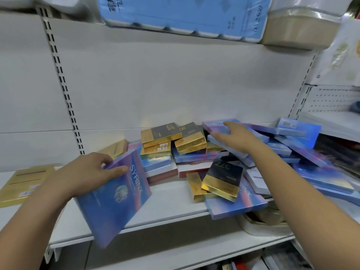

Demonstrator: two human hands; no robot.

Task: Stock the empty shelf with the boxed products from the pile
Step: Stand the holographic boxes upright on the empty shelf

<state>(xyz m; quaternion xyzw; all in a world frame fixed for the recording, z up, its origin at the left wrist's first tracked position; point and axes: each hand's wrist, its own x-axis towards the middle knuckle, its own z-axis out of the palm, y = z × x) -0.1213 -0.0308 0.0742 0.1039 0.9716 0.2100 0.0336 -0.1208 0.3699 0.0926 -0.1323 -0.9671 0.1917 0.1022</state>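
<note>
My left hand grips a flat blue-purple box marked SYRINX by its top edge, tilted above the front of the white shelf. A pile of boxes covers the shelf's middle and right: gold-and-black ones marked 377 and several blue-purple ones. My right hand reaches over the pile and grasps a blue-purple box at its top, fingers over the far edge and thumb at the near side. A gold box lies flat at the shelf's left end.
A blue pack of tissue rolls and wrapped bundles sit on the shelf above. Slotted uprights run down the back panel. A lower shelf juts out below. Another shelf bay with blue boxes adjoins at right.
</note>
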